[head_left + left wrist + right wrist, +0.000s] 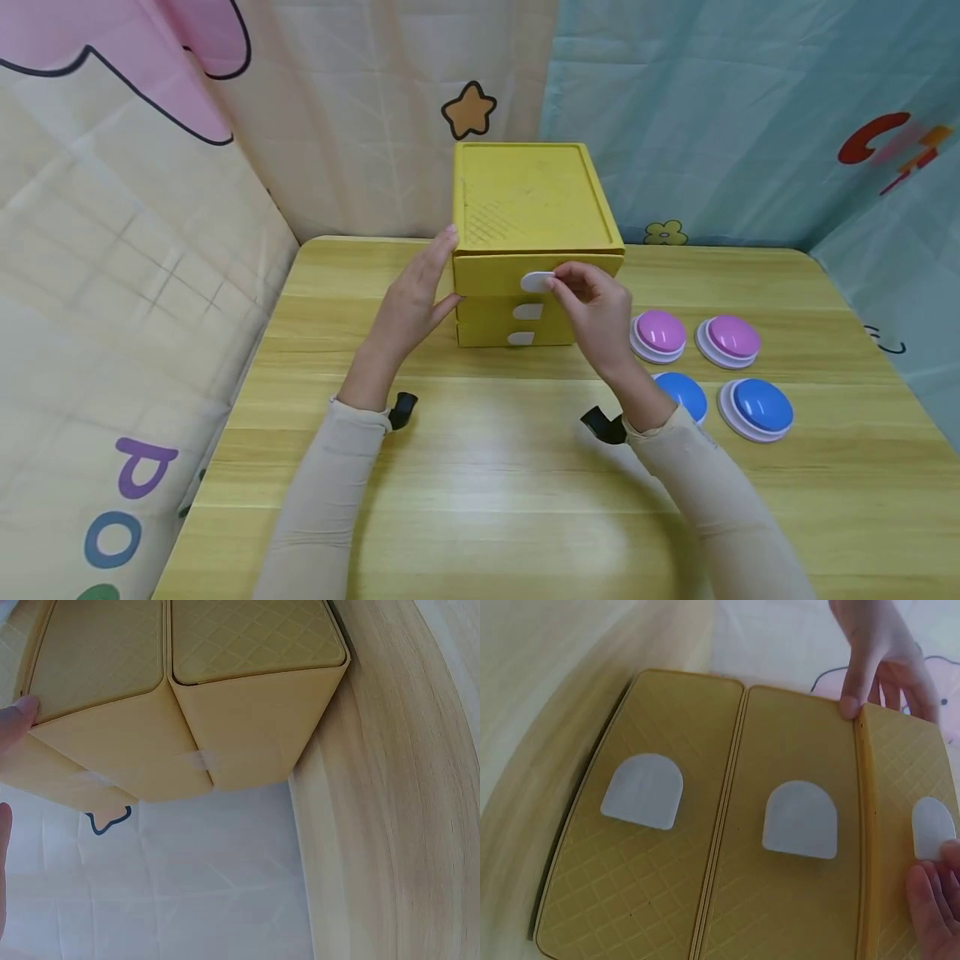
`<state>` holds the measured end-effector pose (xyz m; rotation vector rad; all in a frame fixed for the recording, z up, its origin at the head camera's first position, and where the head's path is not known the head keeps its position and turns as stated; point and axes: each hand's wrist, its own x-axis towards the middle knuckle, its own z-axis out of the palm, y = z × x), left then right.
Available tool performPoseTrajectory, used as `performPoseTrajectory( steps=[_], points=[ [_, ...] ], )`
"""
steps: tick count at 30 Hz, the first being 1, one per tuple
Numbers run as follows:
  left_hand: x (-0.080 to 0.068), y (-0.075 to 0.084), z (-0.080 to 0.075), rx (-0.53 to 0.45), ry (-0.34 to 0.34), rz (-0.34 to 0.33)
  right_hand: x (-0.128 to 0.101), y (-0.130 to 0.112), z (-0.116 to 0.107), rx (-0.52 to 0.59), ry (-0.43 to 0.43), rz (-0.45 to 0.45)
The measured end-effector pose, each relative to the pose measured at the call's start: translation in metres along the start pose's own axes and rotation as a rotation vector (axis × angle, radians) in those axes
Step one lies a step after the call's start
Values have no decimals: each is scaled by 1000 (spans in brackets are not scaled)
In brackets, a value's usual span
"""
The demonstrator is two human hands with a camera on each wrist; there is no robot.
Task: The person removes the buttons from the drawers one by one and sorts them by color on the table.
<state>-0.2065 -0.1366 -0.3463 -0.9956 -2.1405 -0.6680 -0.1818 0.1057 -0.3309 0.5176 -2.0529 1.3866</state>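
A yellow three-drawer box stands upright on the table, with a white rounded tab on each drawer front. Thumb and fingers of my right hand pinch the top drawer's white tab. That top drawer juts out a little past the two lower ones, the middle drawer and the bottom drawer. With fingers stretched along the box's left side, my left hand touches it near the top front corner. In the left wrist view only parts of this hand show at the left edge.
Right of the box, two pink push buttons sit on white bases, with two blue push buttons nearer me. My right forearm partly covers one blue button. Printed curtains hang behind and beside the wooden table.
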Motion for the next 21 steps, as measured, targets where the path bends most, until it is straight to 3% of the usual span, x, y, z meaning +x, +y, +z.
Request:
performPoseTrajectory(
  steps=[5, 11, 16, 21],
  points=[
    [1, -1, 0, -9, 14, 11, 7, 5, 7, 24, 22, 16],
    [0, -1, -1, 6, 14, -1, 8, 6, 6, -26, -13, -40],
    [-3, 5, -4, 63, -33, -6, 2, 2, -10, -161, -110, -131],
    [-8, 22, -9, 201, -32, 63, -7, -4, -34, -356, -219, -245]
  ],
)
